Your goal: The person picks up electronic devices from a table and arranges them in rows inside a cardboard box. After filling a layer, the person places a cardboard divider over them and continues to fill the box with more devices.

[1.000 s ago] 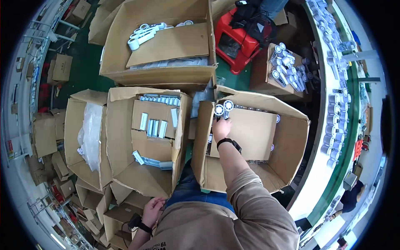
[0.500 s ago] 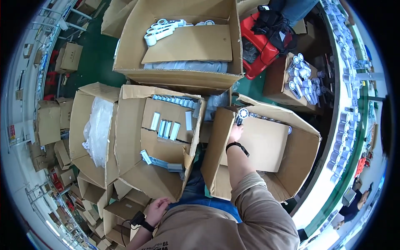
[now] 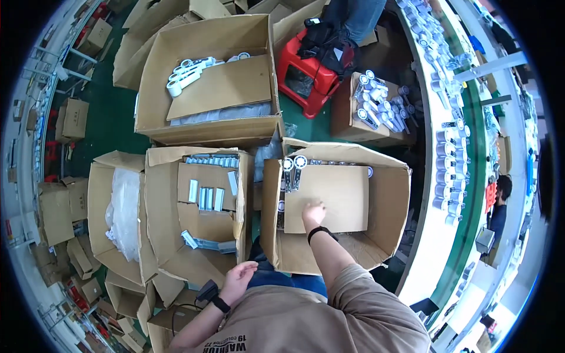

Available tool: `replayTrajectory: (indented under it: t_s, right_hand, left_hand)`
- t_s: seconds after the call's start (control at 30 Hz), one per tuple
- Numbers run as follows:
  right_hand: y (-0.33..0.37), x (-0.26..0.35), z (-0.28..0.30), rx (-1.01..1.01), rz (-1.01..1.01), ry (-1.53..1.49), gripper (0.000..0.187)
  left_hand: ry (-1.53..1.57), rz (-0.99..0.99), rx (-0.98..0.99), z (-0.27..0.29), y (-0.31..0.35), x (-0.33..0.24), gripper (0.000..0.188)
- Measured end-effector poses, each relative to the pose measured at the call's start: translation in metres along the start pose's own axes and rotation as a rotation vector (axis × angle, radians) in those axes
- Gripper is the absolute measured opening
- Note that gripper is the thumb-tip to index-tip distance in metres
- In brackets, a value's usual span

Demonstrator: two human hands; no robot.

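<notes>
In the right-hand cardboard box (image 3: 388,176), a flat cardboard sheet (image 3: 338,194) lies over rows of round-headed items. Two of what look like small handheld fans (image 3: 299,170), with white ring heads and dark handles, lie side by side at the sheet's far left corner. Just nearer than them, my right hand (image 3: 313,213) is over the sheet, apart from both fans. No item shows in it; its fingers are smeared by motion. By my waist, near the middle box's near edge, my left hand (image 3: 238,279) is open, fingers loosely stretched, holding nothing.
The middle box (image 3: 162,206) holds several blue-white slim pieces. Left of it is a box with clear plastic wrap (image 3: 125,212). A far box (image 3: 206,126) holds white fans. A red stool (image 3: 312,97) stands beyond; a bench (image 3: 421,223) with many fans runs along the right.
My right hand has let go of a fan, which now lies beside another, and has drawn back toward me over the sheet. My left hand has risen slightly. The whole view has shifted.
</notes>
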State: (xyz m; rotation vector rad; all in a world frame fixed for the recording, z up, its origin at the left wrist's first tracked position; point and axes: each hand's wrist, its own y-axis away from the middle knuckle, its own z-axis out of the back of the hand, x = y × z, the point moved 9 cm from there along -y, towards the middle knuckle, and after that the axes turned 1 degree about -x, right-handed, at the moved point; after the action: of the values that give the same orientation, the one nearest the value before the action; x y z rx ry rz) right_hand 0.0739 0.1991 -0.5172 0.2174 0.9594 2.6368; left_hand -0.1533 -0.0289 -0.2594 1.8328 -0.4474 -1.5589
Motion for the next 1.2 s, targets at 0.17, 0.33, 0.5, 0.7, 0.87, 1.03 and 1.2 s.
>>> replayTrajectory:
  t_s: [0.17, 0.33, 0.5, 0.7, 0.87, 1.03, 1.2]
  right_hand:
    - [0.031, -0.105, -0.039, 0.109, -0.724, -0.692, 0.049]
    - [0.004, -0.134, -0.099, 0.205, -0.713, -1.483, 0.035]
    - [-0.009, -0.137, -0.140, 0.280, -0.744, -1.426, 0.030]
    - [0.008, -0.134, -0.155, 0.438, -0.839, -1.389, 0.027]
    - [0.013, -0.124, -0.089, 0.508, -0.695, -1.420, 0.031]
    - [0.037, -0.124, 0.151, 0.371, 0.082, -1.576, 0.038]
    - [0.034, -0.335, 0.467, -0.708, 0.294, -0.377, 0.023]
  left_hand:
    - [-0.087, 0.010, 0.146, -0.079, -0.047, 0.000, 0.021]
    - [-0.371, 0.001, 0.171, -0.136, -0.121, 0.040, 0.024]
    - [-0.613, -0.096, 0.041, -0.144, -0.163, 0.054, 0.029]
    - [-0.655, -0.053, 0.072, -0.139, -0.145, 0.062, 0.028]
    - [-0.611, -0.046, 0.111, -0.132, -0.128, 0.051, 0.026]
    - [-0.549, -0.063, 0.116, -0.131, -0.099, 0.026, 0.023]
    - [-0.317, 0.027, 0.065, -0.155, -0.069, 0.003, 0.021]
